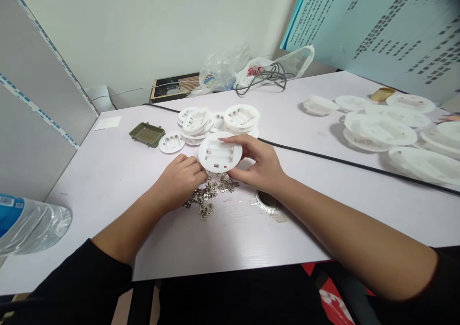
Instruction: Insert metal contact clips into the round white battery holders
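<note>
On the table [108, 181], left hand [178, 182] half-hides clips [210, 195], right hand [256, 161] on battery holder [215, 153]

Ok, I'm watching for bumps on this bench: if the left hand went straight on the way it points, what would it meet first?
The left hand would most likely meet the white round plastic battery holder held by the right hand; its fingertips look almost at the rim, though depth is unclear.
</note>
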